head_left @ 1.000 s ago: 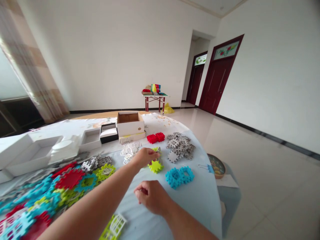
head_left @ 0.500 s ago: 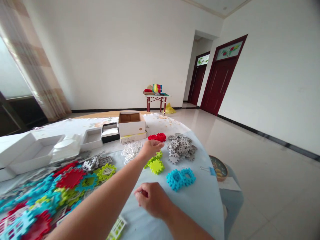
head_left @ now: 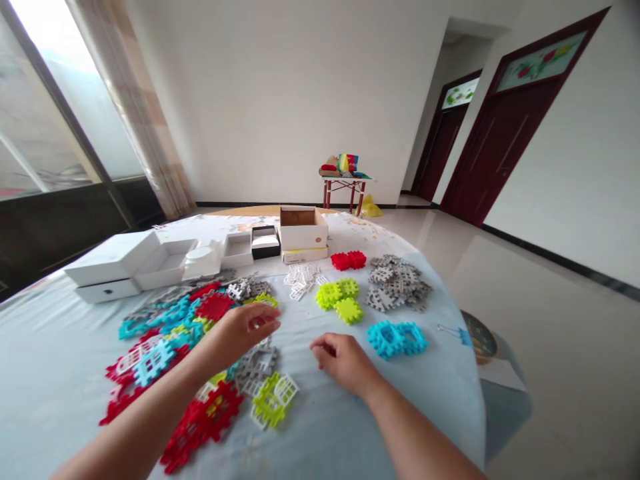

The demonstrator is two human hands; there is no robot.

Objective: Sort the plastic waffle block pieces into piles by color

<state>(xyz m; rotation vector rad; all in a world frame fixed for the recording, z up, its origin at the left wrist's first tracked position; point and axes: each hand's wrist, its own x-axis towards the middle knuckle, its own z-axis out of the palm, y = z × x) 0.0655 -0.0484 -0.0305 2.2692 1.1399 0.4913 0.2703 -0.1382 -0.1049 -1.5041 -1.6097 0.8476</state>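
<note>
My left hand point(head_left: 257, 325), fingers reaching right with a gap at the thumb, hovers over the mixed pile of interlocking plastic pieces; I see nothing held in it. Under and around it lie red gear-edged pieces point(head_left: 214, 307), grey pieces point(head_left: 257, 363) and a lime green piece with a white window frame point(head_left: 274, 398). My right hand point(head_left: 345, 360) rests low over the cloth with curled fingers, and their inside is hidden. To its right sits a group of blue pieces point(head_left: 397, 339). Beyond it are lime green pieces point(head_left: 340, 298), white window pieces point(head_left: 303, 279), red pieces point(head_left: 349, 260) and a grey heap point(head_left: 397, 283).
White boxes point(head_left: 113, 257), a small black box point(head_left: 265, 242) and an open carton point(head_left: 304, 230) line the table's far side. A clip point(head_left: 455, 333) grips the cloth at the right edge, near a stool point(head_left: 505, 373). A small table point(head_left: 345, 178) stands by the wall.
My left hand has drawn back from near the red and lime green groups to the mixed pile on the left. My right hand stays low with curled fingers. The view has turned left.
</note>
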